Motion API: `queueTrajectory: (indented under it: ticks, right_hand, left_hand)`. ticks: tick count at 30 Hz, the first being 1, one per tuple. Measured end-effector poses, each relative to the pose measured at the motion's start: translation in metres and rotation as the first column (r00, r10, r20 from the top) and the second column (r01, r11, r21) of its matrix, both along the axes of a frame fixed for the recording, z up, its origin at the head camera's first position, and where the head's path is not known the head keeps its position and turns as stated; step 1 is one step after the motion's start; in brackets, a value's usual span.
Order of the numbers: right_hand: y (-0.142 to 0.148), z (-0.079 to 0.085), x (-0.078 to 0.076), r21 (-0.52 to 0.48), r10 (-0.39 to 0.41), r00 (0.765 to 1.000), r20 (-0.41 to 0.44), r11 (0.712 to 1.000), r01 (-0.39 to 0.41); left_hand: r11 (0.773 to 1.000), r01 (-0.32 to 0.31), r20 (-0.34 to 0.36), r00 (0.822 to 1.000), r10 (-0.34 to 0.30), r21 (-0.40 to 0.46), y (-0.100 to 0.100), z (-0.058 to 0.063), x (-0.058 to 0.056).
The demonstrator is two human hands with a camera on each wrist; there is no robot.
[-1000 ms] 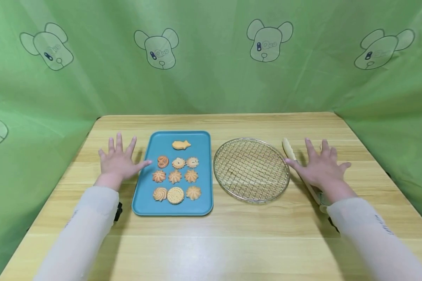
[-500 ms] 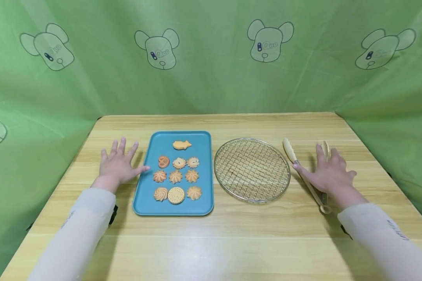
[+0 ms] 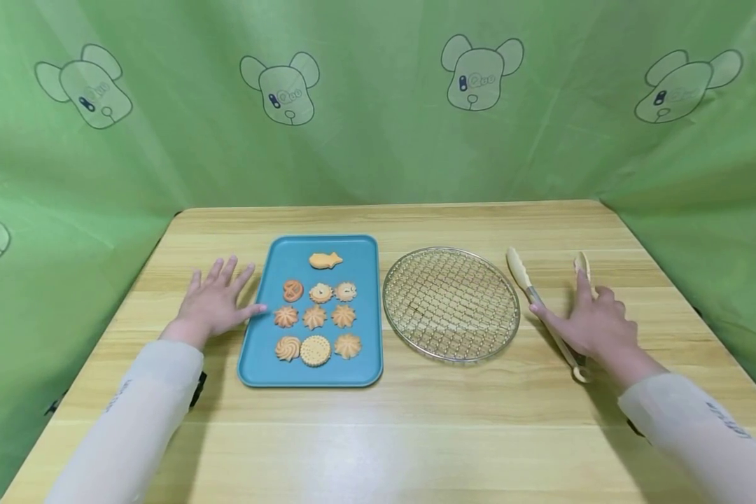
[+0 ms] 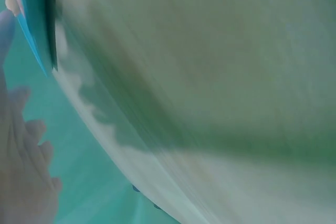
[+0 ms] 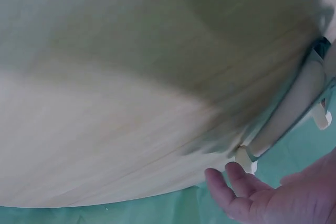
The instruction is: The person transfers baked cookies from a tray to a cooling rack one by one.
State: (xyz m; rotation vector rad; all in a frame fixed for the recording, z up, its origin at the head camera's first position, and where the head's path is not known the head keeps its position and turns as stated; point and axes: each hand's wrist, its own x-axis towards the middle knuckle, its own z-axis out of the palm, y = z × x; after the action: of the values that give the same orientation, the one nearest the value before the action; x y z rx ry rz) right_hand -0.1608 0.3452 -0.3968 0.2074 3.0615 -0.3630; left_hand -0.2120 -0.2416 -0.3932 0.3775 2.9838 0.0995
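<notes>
Head view: the tongs point(image 3: 521, 273) lie beneath the right hand point(image 3: 598, 325), the nearer one, with tips pointing away and slightly left; its relaxed fingers hide part of them (contact is uncertain). The left hand point(image 3: 211, 306) splays beside the blue tray point(image 3: 359, 374). Left wrist: blue tray cropped. Right wrist: tongs cropped too.

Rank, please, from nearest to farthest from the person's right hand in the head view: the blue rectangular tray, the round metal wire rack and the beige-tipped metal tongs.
1. Beige-tipped metal tongs: immediately by the right hand.
2. Round metal wire rack: left of the tongs.
3. Blue rectangular tray: left of the rack.
</notes>
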Motion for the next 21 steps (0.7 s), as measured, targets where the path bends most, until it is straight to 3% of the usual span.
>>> queueTrajectory:
  ticks: [9,21]
  right_hand:
    - [0.000,-0.010,0.006,-0.061,-0.043,0.999,-0.025,0.997,0.042]
    - [-0.003,-0.013,0.013,-0.100,-0.067,0.997,0.023,0.993,0.069]
  left_hand:
    - [0.997,0.071,0.017,0.997,-0.071,0.003,0.000,-0.003,0.002]
    - [0.990,0.138,0.022,0.990,-0.138,0.030,0.000,-0.009,0.004]
